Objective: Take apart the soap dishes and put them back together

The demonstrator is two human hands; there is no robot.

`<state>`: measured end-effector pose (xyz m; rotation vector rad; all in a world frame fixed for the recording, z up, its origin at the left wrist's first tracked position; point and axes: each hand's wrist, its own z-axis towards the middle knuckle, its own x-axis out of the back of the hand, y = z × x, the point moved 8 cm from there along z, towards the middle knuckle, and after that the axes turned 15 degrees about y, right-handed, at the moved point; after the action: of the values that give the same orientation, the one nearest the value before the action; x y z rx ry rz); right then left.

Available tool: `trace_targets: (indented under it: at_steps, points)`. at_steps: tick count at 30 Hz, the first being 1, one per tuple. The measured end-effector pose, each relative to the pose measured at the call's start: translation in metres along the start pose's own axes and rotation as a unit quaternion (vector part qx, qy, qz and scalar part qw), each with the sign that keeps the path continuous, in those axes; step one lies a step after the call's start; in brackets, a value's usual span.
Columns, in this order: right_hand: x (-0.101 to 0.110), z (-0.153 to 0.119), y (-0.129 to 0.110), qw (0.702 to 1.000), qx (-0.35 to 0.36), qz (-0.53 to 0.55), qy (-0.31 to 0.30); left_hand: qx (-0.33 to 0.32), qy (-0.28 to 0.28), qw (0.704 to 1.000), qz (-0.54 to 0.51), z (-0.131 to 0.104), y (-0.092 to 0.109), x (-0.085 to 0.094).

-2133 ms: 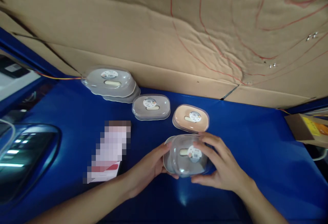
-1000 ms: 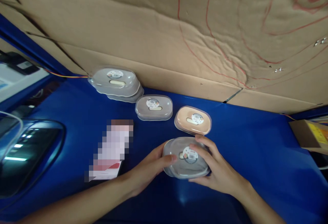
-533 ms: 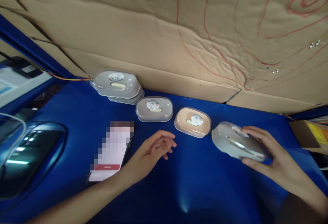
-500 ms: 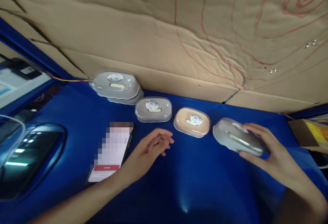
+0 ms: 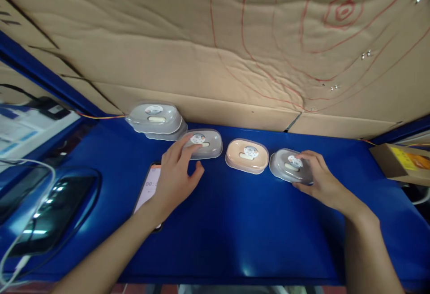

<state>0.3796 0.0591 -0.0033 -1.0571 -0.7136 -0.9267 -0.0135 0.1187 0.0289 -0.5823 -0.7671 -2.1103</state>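
Blue tabletop (image 5: 255, 231), glossy and reflecting light, meets a creased cardboard wall (image 5: 168, 52) behind the peach box (image 5: 247, 165). Far left of the peach box: a tablet (image 5: 69, 200). Left of and behind it: stacked boxes (image 5: 156, 123), presumably piled to save room. Nearer left: a phone (image 5: 149, 191), partly covered by the left hand (image 5: 174, 173). Fingers are loosely spread, thumb apart, over the gray box (image 5: 211, 145) just left of the peach box; contact cannot be confirmed. Just right of the peach box: the right hand (image 5: 320, 183) pinches the dark gray box (image 5: 289, 167) by its right end, probably to align it with the row. Far right: a carton (image 5: 403, 159)
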Motion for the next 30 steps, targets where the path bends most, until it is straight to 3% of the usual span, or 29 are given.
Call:
trace_targets:
  at_steps: [5,10,15,25,30]
  points:
    - [0.001,-0.002,-0.003,0.997,-0.017,-0.08,-0.003,-0.003,-0.066,0.996,0.063,-0.007,-0.005,-0.013]
    - [-0.005,0.005,-0.04,0.992,0.041,-0.112,0.05,-0.012,-0.074,0.995,0.069,-0.01,0.006,-0.008]
    - [-0.022,0.007,-0.069,0.987,0.066,-0.134,0.064,-0.034,-0.069,0.995,0.068,-0.014,0.018,-0.005]
    - [-0.033,0.023,-0.07,0.963,0.065,-0.198,0.17,-0.048,-0.082,0.994,0.053,-0.018,0.014,-0.013]
    - [-0.018,0.022,-0.067,0.963,0.071,-0.145,0.216,-0.053,-0.084,0.994,0.052,-0.019,0.016,-0.012]
